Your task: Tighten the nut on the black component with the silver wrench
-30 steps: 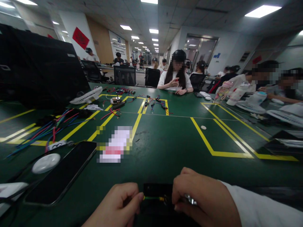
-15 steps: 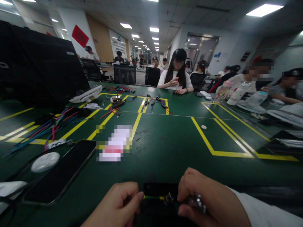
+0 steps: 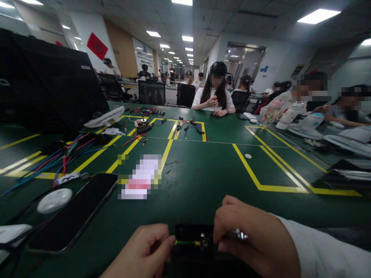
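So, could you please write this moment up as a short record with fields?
left hand: pinches a green-yellow wire at its left end
right hand: closed on a small metal tool, its tip at the wire's right end
under the wire: black block
surface: green table with yellow tape lines
to the left: dark phone, white round disc, bundle of coloured wires
across the table: seated person

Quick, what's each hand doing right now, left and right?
Left hand: closed, pinching the green wire.
Right hand: closed on a small metal tool, its tip at the wire's end over the black block.
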### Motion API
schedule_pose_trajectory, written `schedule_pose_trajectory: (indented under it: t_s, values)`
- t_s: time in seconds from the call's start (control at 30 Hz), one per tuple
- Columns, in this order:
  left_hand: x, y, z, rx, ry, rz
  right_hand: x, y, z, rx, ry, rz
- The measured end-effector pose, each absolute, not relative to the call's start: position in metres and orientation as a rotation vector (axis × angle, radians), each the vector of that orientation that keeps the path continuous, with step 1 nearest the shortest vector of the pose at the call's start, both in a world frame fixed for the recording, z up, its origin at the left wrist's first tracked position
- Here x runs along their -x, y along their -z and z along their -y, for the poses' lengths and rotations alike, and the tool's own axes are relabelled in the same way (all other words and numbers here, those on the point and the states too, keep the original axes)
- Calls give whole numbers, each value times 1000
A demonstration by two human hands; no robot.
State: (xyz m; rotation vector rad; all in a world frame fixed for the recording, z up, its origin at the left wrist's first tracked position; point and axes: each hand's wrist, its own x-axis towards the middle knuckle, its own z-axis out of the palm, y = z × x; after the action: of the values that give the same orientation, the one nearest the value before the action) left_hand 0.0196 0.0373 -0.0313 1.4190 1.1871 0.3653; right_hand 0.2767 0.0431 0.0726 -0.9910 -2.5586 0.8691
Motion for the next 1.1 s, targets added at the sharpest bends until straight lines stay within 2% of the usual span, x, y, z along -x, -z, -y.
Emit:
schedule_pose_trajectory:
  t_s: [0.1, 0.3, 0.53, 0.87, 1.1]
  values:
    - [-20, 30, -37, -1410, -364, -1191, -280, -70, -35, 1175, -843, 2381]
    - [-18, 30, -36, -1412, -370, -1188, -279, -54, -24, 1198, -835, 2356]
    - [-16, 35, -37, -1435, -361, -1152, -273, -44, -34, 968, -736, 2474]
    - [-19, 28, -37, -1426, -341, -1170, -274, -56, -44, 887, -867, 2556]
    - [-19, 29, -37, -1423, -343, -1178, -282, -58, -29, 1198, -823, 2296]
